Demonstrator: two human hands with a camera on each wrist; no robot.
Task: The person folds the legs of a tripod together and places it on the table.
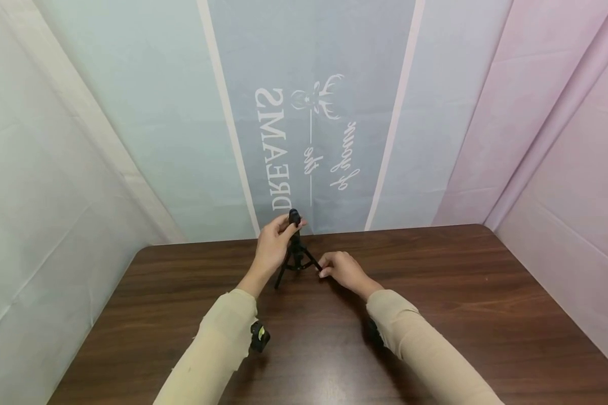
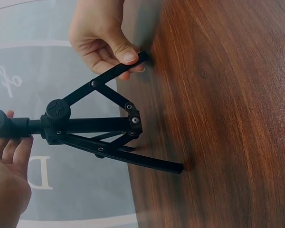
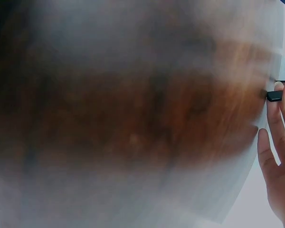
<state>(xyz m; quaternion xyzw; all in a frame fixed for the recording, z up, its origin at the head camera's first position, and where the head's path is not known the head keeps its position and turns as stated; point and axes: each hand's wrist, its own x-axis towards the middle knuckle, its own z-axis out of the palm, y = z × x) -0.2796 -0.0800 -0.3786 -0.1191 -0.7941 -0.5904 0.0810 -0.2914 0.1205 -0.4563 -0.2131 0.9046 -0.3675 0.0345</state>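
A small black tripod (image 1: 298, 254) stands at the table's far edge with its legs spread. Near its top, my left hand (image 1: 272, 243) holds the upper part between thumb and fingers. My right hand (image 1: 345, 270) pinches the lower end of one leg. The left wrist view shows that leg (image 2: 116, 71) between the right thumb and fingers, and a round knob (image 2: 58, 110) on the tripod's centre column. In the right wrist view the leg's tip (image 3: 274, 96) shows at the fingertips; most of the tripod is out of that view.
The dark wood-grain table (image 1: 436, 315) lies under the hands. A printed fabric backdrop (image 1: 314, 50) rises right behind its far edge, with pale cloth walls (image 1: 40, 185) at the sides. A black wrist camera (image 1: 259, 337) sits on the left sleeve.
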